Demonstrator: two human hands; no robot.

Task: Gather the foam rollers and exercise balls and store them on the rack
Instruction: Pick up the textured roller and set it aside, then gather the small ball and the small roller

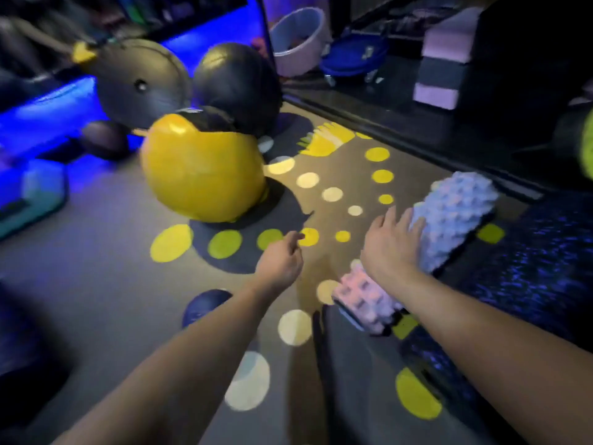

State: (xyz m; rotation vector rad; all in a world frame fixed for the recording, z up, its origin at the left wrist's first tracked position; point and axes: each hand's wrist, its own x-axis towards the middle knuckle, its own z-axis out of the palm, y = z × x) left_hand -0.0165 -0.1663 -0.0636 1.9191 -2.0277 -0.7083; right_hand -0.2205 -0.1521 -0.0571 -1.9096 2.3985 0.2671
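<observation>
Touching the knobbed blue foam roller (455, 220) with straight fingers (405, 221), right hand (390, 244); left hand (282, 261) loosely curled, holding nothing.

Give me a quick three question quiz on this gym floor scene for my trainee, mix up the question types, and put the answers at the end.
1. True or false: the pink roller lies nearer the camera than the pale blue roller.
2. What colour is the foremost big ball? A. red B. yellow C. white
3. Fill in the gap: the left hand holds ____.

Key: 1 true; 2 B; 3 nothing.
</observation>
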